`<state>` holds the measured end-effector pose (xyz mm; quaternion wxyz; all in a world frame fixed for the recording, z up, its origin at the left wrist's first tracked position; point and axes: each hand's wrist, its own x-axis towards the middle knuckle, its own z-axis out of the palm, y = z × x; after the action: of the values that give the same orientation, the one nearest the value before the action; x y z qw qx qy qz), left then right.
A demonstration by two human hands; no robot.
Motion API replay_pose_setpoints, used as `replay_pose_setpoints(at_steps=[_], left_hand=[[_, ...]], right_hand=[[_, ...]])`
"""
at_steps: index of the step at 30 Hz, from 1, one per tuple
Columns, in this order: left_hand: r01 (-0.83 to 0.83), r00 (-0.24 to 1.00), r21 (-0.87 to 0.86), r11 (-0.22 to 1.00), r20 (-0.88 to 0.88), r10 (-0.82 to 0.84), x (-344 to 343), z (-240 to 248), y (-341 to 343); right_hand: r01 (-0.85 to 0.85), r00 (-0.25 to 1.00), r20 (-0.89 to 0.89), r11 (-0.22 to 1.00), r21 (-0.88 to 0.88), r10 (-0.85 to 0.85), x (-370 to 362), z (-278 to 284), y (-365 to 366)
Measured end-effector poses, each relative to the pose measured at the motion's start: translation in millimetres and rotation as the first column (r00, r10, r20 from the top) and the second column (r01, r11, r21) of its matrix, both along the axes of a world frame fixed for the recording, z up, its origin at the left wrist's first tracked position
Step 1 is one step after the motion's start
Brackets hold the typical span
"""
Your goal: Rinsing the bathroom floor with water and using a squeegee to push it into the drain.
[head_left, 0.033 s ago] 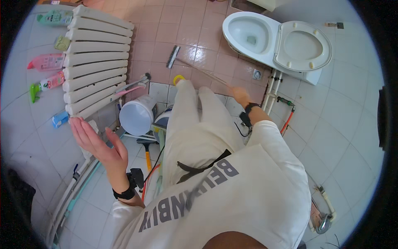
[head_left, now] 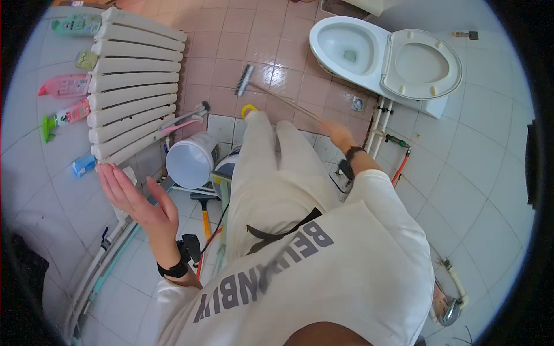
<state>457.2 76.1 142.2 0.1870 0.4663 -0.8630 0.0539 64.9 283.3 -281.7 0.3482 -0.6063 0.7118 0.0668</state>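
Observation:
My right hand [head_left: 337,134] is closed around the end of a long-handled floor brush [head_left: 283,100]. The brush's bristled head [head_left: 244,80], slightly blurred, is at the pink tiled floor beyond my feet. My left hand [head_left: 138,199] is raised at the left with its fingers stretched out and holds nothing. Its fingertips are close to the near end of the white radiator [head_left: 135,85] and a small blue packet [head_left: 84,165]; I cannot tell whether they touch. A white bucket [head_left: 190,161] stands to the right of this hand.
Several bottles, among them a pink one [head_left: 64,86] and a green one [head_left: 77,25], line the radiator's left side. A toilet [head_left: 349,52] with its lid raised is at the far right, near a floor drain [head_left: 357,104]. Pipes [head_left: 378,127] run beside it. A yellow-handled squeegee [head_left: 206,216] lies near the bucket.
The brush head has shifted slightly to the right across the floor, and my right hand has moved a little right with the handle. My left hand stays in place.

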Motion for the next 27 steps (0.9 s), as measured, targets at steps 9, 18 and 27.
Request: replay_pose_setpoints(at_steps=[9,18,27], left_hand=[[-0.009,1.0,0.017,1.0,0.024,0.008,-19.2,-8.0,9.2],[-0.018,1.0,0.008,1.0,0.023,0.018,-15.5,-14.5,7.8],[-0.041,0.999,-0.03,0.999,0.019,0.042,-16.6,-0.3,13.5]], right_hand=[[0.082,0.94,-0.328,0.871,0.485,0.094,-155.8,132.6,162.5],[0.022,0.954,-0.284,0.922,0.386,0.096,-153.7,192.1,166.5],[-0.208,0.949,-0.166,0.93,0.303,0.267,-62.4,77.5,55.4]])
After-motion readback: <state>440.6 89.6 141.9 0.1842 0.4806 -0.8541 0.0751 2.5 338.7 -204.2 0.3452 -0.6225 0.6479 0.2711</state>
